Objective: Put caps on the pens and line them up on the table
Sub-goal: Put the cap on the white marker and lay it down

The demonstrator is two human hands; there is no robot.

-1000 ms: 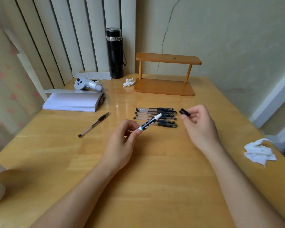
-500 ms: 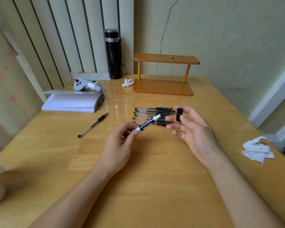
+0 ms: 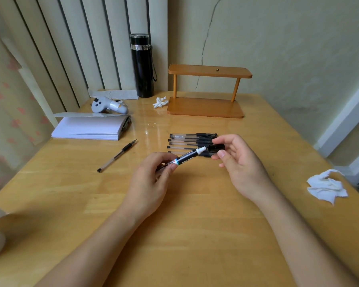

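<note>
My left hand (image 3: pixel 151 179) grips the rear of a black marker (image 3: pixel 187 158) with a white tip, pointing up and to the right. My right hand (image 3: pixel 236 160) pinches a black cap (image 3: pixel 216 148) between thumb and fingers, its mouth right at the marker's white tip. Behind the hands, several capped black pens (image 3: pixel 189 140) lie side by side in a row on the wooden table (image 3: pixel 195 235). One uncapped pen (image 3: pixel 117 155) lies alone at a slant to the left.
A white paper stack (image 3: pixel 89 128) and a grey controller (image 3: pixel 109 105) sit at the back left. A black flask (image 3: pixel 142 65) and a small wooden shelf (image 3: pixel 207 91) stand by the wall. Crumpled tissues lie at the back (image 3: pixel 159 102) and at the right edge (image 3: pixel 326 187).
My right hand has brought the black cap leftward from beside the pen row to the marker's tip. My left hand holds the marker almost where it was.
</note>
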